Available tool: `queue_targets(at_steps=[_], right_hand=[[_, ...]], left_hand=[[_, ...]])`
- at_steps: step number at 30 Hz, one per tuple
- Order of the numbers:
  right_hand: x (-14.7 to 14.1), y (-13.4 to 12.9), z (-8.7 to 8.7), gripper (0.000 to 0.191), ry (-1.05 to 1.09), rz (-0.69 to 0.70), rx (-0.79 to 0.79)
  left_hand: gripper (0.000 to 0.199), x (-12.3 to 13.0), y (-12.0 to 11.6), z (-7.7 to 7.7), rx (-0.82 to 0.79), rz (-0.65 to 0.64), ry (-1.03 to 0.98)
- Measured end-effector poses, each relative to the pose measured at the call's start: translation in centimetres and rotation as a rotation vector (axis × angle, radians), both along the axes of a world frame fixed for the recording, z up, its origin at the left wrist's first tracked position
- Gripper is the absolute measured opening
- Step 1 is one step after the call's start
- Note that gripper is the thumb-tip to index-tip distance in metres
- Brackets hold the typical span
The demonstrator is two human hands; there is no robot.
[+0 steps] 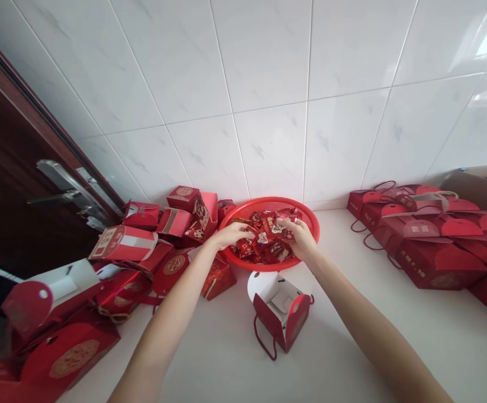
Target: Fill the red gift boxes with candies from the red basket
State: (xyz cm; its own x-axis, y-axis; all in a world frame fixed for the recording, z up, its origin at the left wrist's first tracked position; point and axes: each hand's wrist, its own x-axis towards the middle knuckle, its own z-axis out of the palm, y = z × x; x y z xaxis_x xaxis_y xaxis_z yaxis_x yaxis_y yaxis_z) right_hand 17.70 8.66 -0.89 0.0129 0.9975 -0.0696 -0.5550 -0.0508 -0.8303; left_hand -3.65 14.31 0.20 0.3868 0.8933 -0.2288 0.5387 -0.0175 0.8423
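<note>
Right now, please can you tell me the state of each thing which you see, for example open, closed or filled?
Basket: holding many red packets.
Front box: upright, open, no packets visible inside.
Right-hand boxes: grouped, flaps mostly folded over.
Left-hand pile of boxes: jumbled, at least one open.
Cardboard box: open, red contents.
Left hand: over the basket, grip unclear.
Right hand: holding a red packet.

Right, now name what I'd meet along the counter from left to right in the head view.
Jumbled pile of red boxes → red basket of wrapped packets → grouped red boxes with handles.
</note>
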Motion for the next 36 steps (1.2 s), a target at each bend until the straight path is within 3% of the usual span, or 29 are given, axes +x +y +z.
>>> queue_targets(at_steps=[7, 12, 15, 28, 32, 36], right_hand=[[0.1, 0.1, -0.2, 0.024, -0.005, 0.005, 0.0], [0.1, 0.2, -0.3, 0.027, -0.007, -0.001, -0.004], [0.1, 0.2, -0.3, 0.027, -0.013, -0.004, -0.013], [0.2, -0.7, 1.0, 0.028, 0.025, 0.105, 0.019], [0.7, -1.7, 2.2, 0.029, -0.045, 0.195, 0.133], [1.7, -3.1, 3.5, 0.031, -0.199, 0.197, 0.262]], left_hand=[[0.043, -0.2, -0.7, 0.4, -0.093, 0.132, -0.178], [0.077, -0.2, -1.1, 0.4, -0.136, 0.109, -0.243], [0.083, -0.2, -1.4, 0.5, -0.117, 0.107, -0.249], [0.049, 2.2, -6.0, 2.1, 0.298, 0.189, -0.467], [0.043, 2.8, -7.7, 2.5, 0.347, 0.153, -0.485], [0.041, 2.9, -9.3, 2.6, 0.349, 0.084, -0.519]])
